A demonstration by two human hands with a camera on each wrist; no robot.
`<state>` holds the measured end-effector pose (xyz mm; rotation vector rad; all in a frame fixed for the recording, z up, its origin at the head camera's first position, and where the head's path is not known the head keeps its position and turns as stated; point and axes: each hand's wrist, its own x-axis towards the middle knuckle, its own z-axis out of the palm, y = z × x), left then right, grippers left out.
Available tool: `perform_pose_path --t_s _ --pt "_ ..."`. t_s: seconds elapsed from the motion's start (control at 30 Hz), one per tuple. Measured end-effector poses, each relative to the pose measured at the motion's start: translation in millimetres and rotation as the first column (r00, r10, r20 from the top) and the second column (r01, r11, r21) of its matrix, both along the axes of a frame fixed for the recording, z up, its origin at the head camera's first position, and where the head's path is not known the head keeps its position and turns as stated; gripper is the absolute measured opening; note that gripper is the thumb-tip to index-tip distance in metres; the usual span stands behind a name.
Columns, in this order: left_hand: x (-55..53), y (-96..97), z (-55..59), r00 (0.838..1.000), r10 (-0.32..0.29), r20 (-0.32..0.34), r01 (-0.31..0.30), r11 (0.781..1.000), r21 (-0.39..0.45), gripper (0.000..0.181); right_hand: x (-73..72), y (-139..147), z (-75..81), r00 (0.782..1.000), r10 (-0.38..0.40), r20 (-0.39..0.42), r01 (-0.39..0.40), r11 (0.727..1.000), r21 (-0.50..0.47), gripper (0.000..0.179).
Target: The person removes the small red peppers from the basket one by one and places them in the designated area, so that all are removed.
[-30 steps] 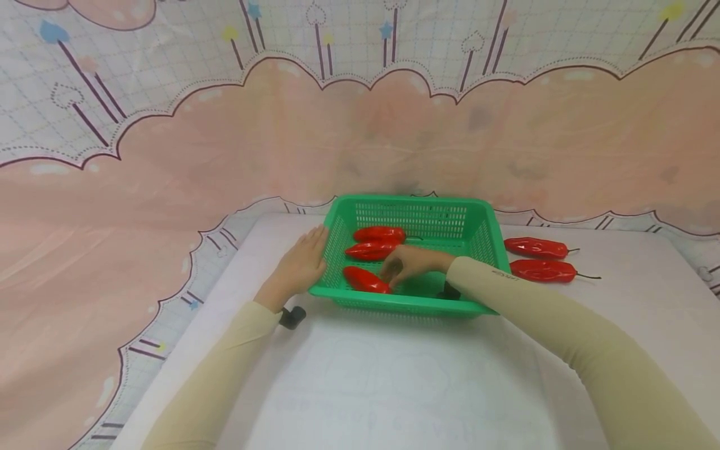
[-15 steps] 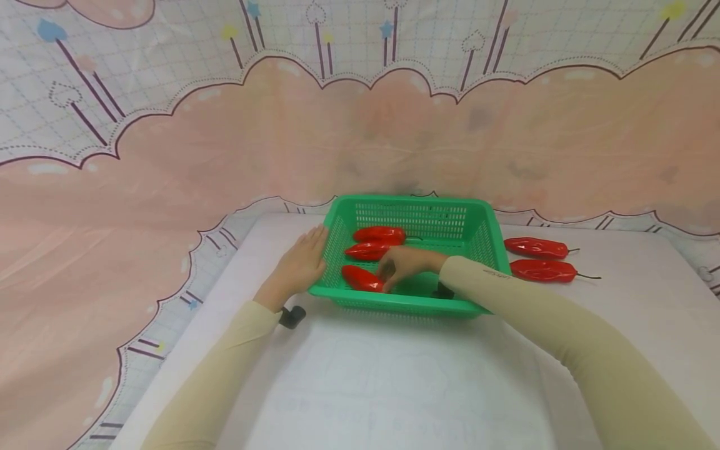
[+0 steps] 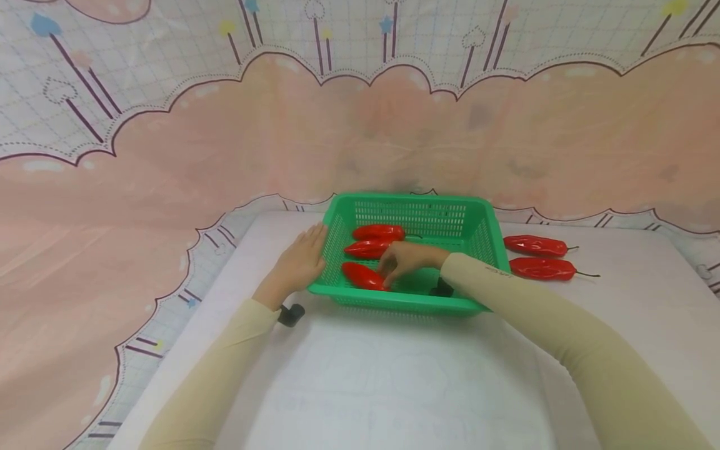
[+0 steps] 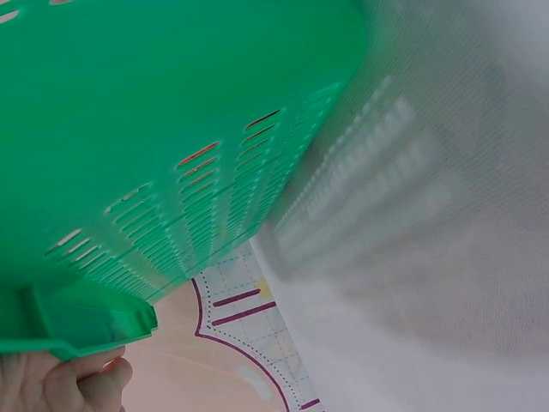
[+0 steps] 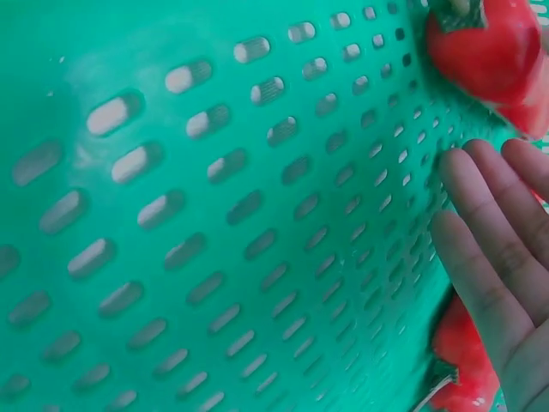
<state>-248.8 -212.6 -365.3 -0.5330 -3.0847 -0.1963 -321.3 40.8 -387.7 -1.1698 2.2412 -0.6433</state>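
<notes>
My left hand (image 3: 295, 261) rests with straight fingers along the left end of a green plastic basket (image 3: 405, 302); the left wrist view catches its fingers (image 4: 64, 382) below the rim. Inside the basket, my right hand (image 3: 409, 257) is at the stem end of the front red pepper (image 3: 362, 275). In the right wrist view its fingers (image 5: 497, 257) extend over the slotted floor, close under that pepper (image 5: 489, 51), with the thumb mostly out of frame. Two more red peppers, a middle one (image 3: 365, 249) and a rear one (image 3: 378, 232), lie side by side behind.
Two red peppers, a rear one (image 3: 535, 245) and a nearer one (image 3: 542, 269), lie on the white table (image 3: 360, 387) right of the basket, stems pointing right. A patterned cloth (image 3: 394, 137) hangs behind. A dark wrist device (image 3: 291, 315) sits under the left wrist.
The front pepper slid slightly left with my right hand, then that hand shifted slightly right. My left hand stays at the basket. The head view has tilted a little.
</notes>
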Motion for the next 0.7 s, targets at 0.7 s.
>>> perform_pose_path --t_s 0.7 --pt "0.1 -0.1 1.2 1.0 0.001 0.003 -0.001 1.0 -0.004 0.064 1.2 -20.4 -4.3 0.996 -0.071 -0.059 0.076 0.993 0.085 0.04"
